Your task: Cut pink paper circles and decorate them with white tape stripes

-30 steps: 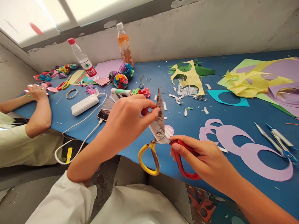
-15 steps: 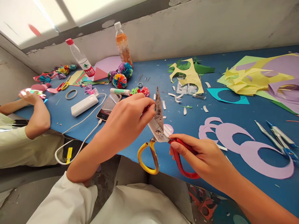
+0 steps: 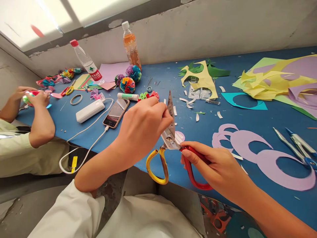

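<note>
While the right hand (image 3: 218,165) clasps the red handle of the scissors (image 3: 169,139) from the near right, the left hand (image 3: 142,127) reaches in from the left, fingers curled, pinching the steel blades. The scissors point away over the near edge of the blue table (image 3: 173,82), yellow handle free, left of lilac paper cutouts (image 3: 247,143).

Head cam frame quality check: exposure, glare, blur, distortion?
Head view: window at top left blown out to white; soft daylight, faint shadows on the blue table; pale glare on the phone screen; scissors, left hand and right hand sharp, no motion blur; wide-angle stretch toward the edges, water bottle looks tilted.
</note>
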The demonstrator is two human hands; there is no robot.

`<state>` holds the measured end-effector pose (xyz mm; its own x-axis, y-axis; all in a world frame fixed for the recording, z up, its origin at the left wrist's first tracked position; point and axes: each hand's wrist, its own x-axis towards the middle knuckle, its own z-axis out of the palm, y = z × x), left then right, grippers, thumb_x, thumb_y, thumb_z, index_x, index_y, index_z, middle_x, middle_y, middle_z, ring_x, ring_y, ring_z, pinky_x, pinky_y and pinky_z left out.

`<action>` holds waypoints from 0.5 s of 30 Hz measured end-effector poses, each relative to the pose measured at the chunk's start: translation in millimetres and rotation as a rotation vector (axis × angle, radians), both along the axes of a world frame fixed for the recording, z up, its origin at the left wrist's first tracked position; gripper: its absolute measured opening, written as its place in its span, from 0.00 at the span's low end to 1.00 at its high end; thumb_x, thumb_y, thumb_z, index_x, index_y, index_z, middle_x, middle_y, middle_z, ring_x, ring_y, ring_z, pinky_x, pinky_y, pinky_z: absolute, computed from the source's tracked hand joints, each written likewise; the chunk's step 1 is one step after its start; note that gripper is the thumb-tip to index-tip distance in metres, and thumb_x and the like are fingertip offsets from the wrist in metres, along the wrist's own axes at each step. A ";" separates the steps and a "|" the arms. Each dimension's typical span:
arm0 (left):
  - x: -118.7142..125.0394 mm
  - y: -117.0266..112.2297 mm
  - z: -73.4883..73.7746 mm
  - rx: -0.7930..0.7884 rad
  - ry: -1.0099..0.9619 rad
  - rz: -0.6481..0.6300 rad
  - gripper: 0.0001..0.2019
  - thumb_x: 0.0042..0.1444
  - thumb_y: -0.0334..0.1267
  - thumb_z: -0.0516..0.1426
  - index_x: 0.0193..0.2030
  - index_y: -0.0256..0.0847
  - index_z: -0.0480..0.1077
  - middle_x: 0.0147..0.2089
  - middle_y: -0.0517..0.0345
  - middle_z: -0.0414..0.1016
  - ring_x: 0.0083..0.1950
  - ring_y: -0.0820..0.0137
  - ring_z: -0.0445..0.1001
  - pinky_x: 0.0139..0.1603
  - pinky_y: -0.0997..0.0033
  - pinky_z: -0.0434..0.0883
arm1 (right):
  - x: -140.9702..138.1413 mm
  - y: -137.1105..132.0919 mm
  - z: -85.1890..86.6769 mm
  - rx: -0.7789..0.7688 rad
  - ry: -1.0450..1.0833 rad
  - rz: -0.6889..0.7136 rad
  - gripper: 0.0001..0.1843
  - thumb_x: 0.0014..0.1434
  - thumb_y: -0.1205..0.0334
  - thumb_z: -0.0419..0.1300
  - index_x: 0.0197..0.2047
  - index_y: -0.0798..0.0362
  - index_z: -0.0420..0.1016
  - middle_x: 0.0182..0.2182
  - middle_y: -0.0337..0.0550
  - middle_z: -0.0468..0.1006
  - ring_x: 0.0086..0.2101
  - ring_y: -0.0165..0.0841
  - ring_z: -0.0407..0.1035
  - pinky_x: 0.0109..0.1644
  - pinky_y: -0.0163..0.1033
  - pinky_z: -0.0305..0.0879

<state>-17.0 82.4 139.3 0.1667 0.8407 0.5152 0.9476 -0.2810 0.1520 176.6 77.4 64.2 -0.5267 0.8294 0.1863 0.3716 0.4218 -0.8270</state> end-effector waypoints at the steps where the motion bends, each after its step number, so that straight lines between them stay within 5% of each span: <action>1: -2.0 0.3 0.9 -0.019 -0.013 -0.030 0.11 0.58 0.30 0.53 0.27 0.37 0.73 0.28 0.59 0.69 0.27 0.75 0.61 0.29 0.72 0.58 | 0.2 0.0 0.1 -0.001 0.004 0.003 0.13 0.65 0.55 0.51 0.40 0.49 0.75 0.21 0.35 0.79 0.19 0.27 0.69 0.24 0.29 0.64; 6: -10.6 -0.2 5.6 -0.103 -0.135 -0.147 0.11 0.61 0.32 0.53 0.30 0.37 0.74 0.25 0.62 0.66 0.24 0.77 0.58 0.27 0.74 0.57 | 1.1 -0.7 -1.9 -0.008 0.010 0.012 0.16 0.66 0.51 0.50 0.41 0.50 0.76 0.21 0.36 0.79 0.19 0.27 0.70 0.25 0.31 0.65; 15: -1.3 1.5 -1.3 -0.008 -0.148 -0.043 0.11 0.57 0.32 0.55 0.25 0.38 0.73 0.23 0.62 0.64 0.25 0.76 0.58 0.28 0.73 0.58 | 1.5 -1.1 -4.4 0.042 0.002 -0.011 0.15 0.65 0.52 0.51 0.43 0.49 0.76 0.20 0.36 0.79 0.18 0.28 0.69 0.26 0.32 0.66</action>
<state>-18.3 83.9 138.0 0.1253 0.8385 0.5304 0.9016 -0.3193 0.2918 178.1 76.3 59.8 -0.5176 0.8262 0.2223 0.3750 0.4525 -0.8091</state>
